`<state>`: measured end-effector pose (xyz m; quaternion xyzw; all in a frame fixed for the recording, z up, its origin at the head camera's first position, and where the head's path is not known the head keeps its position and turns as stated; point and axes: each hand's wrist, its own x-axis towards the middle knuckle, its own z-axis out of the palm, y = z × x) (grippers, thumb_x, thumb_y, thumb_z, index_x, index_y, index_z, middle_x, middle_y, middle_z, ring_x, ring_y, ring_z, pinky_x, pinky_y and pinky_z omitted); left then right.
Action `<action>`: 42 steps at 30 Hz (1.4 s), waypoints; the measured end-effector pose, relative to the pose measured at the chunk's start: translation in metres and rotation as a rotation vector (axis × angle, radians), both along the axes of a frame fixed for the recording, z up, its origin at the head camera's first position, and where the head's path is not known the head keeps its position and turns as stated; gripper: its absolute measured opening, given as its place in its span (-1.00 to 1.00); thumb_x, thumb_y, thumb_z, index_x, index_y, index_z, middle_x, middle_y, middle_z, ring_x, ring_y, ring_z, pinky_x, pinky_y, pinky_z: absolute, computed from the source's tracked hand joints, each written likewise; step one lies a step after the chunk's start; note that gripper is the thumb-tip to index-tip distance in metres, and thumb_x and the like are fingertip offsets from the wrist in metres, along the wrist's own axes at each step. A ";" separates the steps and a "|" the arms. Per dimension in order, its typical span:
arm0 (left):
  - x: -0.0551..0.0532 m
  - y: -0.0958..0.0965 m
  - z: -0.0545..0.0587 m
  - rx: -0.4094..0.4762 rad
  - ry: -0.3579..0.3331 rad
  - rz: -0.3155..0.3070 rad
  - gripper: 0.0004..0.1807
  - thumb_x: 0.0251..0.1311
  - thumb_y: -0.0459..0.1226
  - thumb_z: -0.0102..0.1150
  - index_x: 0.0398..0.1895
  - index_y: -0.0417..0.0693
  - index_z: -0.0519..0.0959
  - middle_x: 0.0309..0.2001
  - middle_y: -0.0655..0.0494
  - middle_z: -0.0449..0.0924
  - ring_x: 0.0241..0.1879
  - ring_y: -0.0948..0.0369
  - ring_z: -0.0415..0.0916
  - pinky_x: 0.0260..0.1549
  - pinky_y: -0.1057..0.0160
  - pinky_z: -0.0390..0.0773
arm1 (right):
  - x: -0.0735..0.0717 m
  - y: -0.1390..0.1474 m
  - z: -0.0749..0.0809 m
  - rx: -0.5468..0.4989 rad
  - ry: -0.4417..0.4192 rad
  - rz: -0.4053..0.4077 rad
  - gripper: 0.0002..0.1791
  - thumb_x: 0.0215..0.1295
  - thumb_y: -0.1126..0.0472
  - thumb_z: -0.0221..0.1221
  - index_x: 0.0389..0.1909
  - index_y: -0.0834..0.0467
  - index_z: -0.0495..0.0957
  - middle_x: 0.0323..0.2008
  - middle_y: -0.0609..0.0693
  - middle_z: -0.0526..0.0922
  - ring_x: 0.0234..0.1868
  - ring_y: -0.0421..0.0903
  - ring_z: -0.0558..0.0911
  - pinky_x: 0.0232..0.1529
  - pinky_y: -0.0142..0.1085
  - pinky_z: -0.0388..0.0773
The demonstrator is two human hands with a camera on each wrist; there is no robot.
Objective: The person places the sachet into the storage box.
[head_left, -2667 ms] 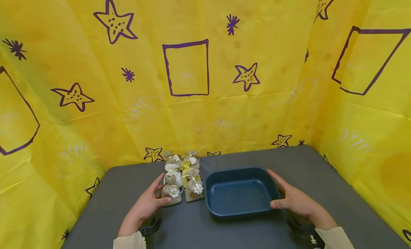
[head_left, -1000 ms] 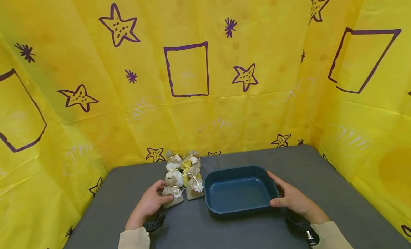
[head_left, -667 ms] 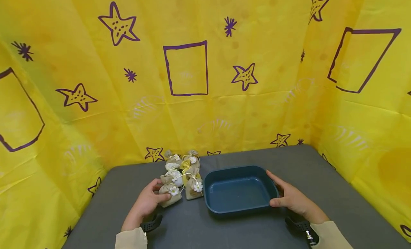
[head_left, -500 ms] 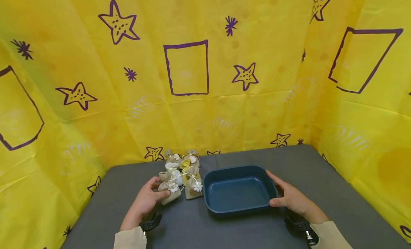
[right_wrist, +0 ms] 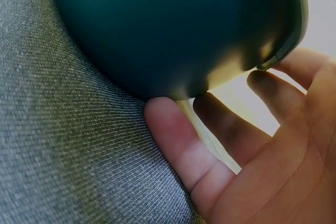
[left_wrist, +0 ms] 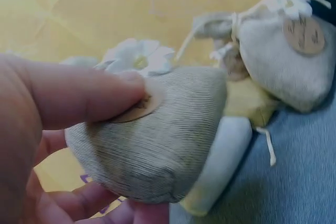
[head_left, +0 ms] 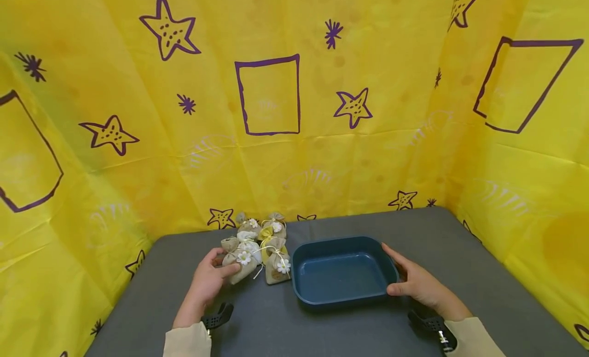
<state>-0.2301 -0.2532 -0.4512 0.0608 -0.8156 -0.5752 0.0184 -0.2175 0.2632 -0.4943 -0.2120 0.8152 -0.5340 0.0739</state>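
My left hand (head_left: pixel 209 277) pinches a beige drawstring sachet (head_left: pixel 241 269) with a white flower, thumb in front and fingers behind. In the left wrist view this sachet (left_wrist: pixel 173 135) tilts clear of the table, and the thumb lies over its round tag. A second beige sachet (head_left: pixel 276 270) rests just left of the blue rectangular bin (head_left: pixel 342 297). Behind are a white sachet (head_left: pixel 250 249), a yellow one (head_left: pixel 266 233) and two more beige ones. My right hand (head_left: pixel 416 283) touches the bin's right end; in the right wrist view its extended fingertips meet the outer wall (right_wrist: pixel 157 35).
The table has a grey cloth (head_left: pixel 257 331). Yellow fabric (head_left: pixel 267 178) with purple drawings hangs behind it and along both sides. The sachets stand close together near the back left of the bin. The bin's inside floor (head_left: pixel 342 275) shows bare.
The left hand has taken hold of the near-left beige sachet and raised it, tilting it up and slightly left. The right hand and bin have barely moved.
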 end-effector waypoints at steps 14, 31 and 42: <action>0.002 0.057 0.040 -0.003 0.126 -0.107 -0.43 0.08 -0.25 0.49 0.18 -0.10 0.50 0.12 -0.22 0.47 -0.05 -0.05 0.52 -0.28 0.12 0.54 | 0.003 -0.001 -0.001 -0.080 0.010 -0.012 0.08 0.19 0.06 0.43 0.59 0.12 -0.04 0.53 0.28 -0.07 0.32 0.32 0.19 -0.13 -0.29 0.45; -0.026 0.158 0.038 -0.047 0.137 -0.404 -0.45 0.03 -0.27 0.51 0.12 -0.05 0.54 0.03 -0.08 0.54 -0.06 0.00 0.54 -0.24 0.09 0.59 | 0.002 -0.002 -0.002 -0.066 -0.115 0.000 0.10 0.20 -0.08 0.40 0.61 -0.02 -0.08 0.50 0.33 -0.01 -0.16 0.03 0.46 -0.40 -0.25 0.47; -0.039 0.213 0.025 -0.168 0.112 -0.470 -0.55 0.05 -0.25 0.50 0.02 0.01 0.54 -0.03 0.03 0.56 -0.13 0.06 0.47 -0.17 0.02 0.49 | 0.001 0.000 0.000 -0.089 -0.123 0.003 0.11 0.19 -0.10 0.40 0.61 -0.02 -0.09 0.50 0.33 0.01 -0.01 0.12 0.48 -0.30 -0.21 0.55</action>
